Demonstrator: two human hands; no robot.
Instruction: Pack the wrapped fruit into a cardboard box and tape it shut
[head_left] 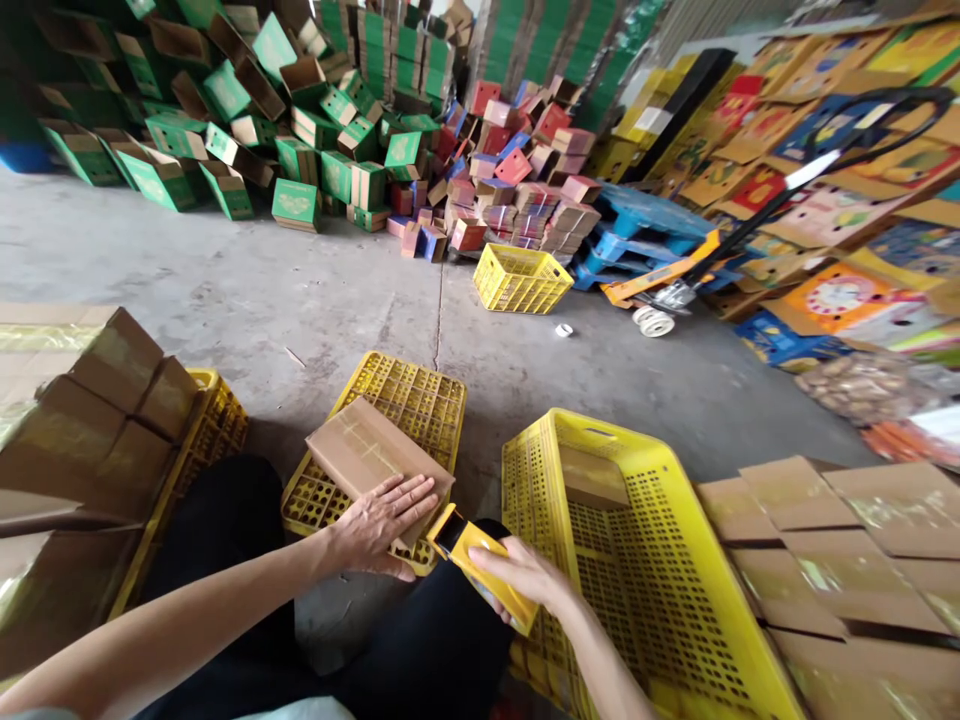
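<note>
A flat brown cardboard box (379, 450) lies on an upturned yellow plastic crate (405, 385) before my knees. Yellowish tape runs along its top. My left hand (386, 520) rests flat on the box's near right end, fingers stretched out and thumb over the near edge. Just right of that end, my right hand (517, 572) is closed around a yellow tape dispenser (480, 568), its dark front opening pointing at the box. The far side of that grip is hidden. To the right, an open yellow crate (667, 560) has one brown box (592, 478) in its far end.
Taped brown boxes are stacked at left (82, 430) and right (847, 540). Farther off are a small yellow crate (521, 280), a white roll (564, 330), a pallet jack (660, 290), blue pallets (637, 225) and heaps of green boxes (296, 203). Printed cartons (840, 300) line the right.
</note>
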